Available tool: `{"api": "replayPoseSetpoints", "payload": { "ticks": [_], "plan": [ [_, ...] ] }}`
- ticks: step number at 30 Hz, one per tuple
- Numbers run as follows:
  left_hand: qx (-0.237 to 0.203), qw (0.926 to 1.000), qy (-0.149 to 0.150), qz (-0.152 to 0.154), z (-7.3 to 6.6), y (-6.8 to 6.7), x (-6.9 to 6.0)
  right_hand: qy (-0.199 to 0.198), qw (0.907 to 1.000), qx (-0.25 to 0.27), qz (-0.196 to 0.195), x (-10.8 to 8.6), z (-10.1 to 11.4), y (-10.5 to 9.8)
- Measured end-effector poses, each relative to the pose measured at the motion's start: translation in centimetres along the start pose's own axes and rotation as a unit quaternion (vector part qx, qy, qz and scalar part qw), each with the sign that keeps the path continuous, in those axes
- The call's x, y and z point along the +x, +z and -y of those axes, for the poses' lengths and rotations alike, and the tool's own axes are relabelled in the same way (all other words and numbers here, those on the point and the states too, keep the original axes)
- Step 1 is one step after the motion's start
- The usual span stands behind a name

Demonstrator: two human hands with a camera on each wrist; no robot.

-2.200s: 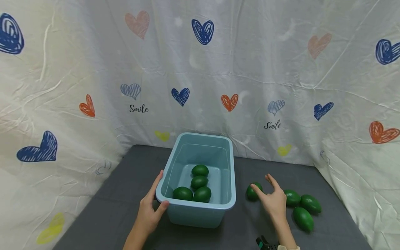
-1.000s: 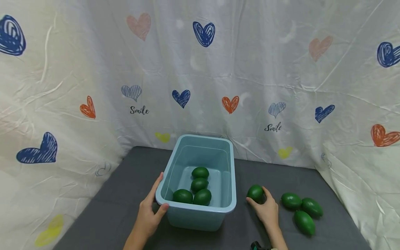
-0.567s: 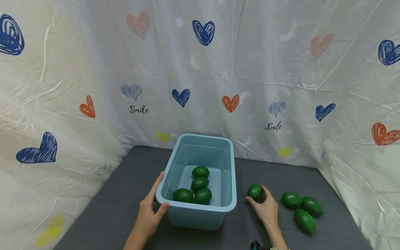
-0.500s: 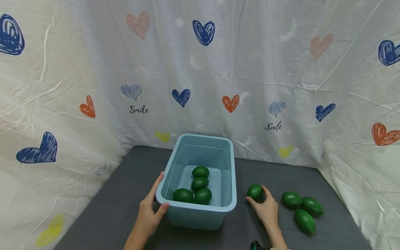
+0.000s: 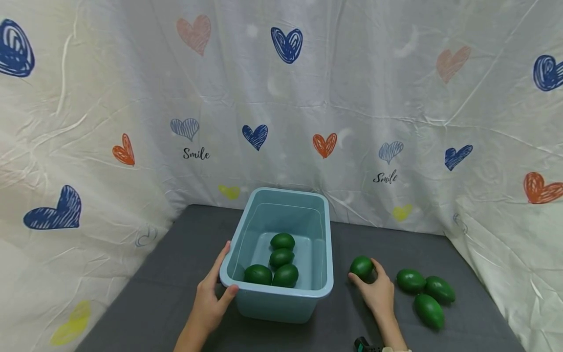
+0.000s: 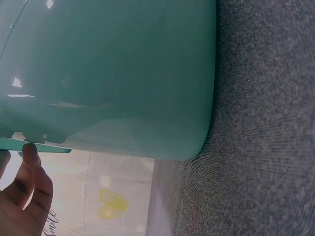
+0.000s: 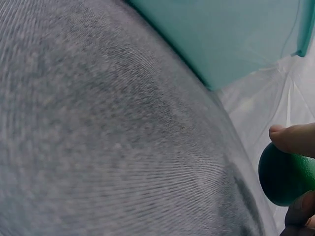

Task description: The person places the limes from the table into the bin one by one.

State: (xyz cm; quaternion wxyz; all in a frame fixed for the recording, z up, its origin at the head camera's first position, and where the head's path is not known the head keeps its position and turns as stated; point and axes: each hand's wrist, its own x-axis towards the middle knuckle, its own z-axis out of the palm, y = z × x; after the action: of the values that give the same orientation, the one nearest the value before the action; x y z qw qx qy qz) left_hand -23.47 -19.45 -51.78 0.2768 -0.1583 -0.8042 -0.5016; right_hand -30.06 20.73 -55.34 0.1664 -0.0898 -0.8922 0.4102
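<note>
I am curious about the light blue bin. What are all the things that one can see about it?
The light blue bin is a deep, open-topped, roughly rectangular container with rounded corners and a protruding rim, smooth and slightly shiny, like plastic. It stands upright on the dark grey surface, a short side facing the person. Four green fruits are visible inside. The left hand grips its near left corner, thumb at the rim.

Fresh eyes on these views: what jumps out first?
Probably the light blue bin in the middle of the dark table, four green fruits inside, the left hand holding its near left corner. Next, the single green fruit pinched in the right hand, just right of the bin, with three more lying farther right. Behind hangs a white heart-printed curtain.
</note>
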Motion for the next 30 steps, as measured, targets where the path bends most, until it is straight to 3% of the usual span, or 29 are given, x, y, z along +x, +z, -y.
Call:
{"api": "replayPoseSetpoints", "payload": {
  "ticks": [7,16,30],
  "plan": [
    [-0.005,0.9999,0.009,-0.001,0.0,0.0,0.0,-0.002,0.9999,0.003,-0.015,0.3,0.6,-0.4],
    [-0.006,0.9999,0.009,0.0,0.1,-0.1,0.0,-0.043,0.9969,0.05,-0.043,0.5,2.3,-1.4],
    [-0.023,0.9995,0.019,0.011,0.1,-0.2,-0.1,-0.09,0.9903,0.078,-0.072,0.0,6.6,-5.0]
  ]
}}
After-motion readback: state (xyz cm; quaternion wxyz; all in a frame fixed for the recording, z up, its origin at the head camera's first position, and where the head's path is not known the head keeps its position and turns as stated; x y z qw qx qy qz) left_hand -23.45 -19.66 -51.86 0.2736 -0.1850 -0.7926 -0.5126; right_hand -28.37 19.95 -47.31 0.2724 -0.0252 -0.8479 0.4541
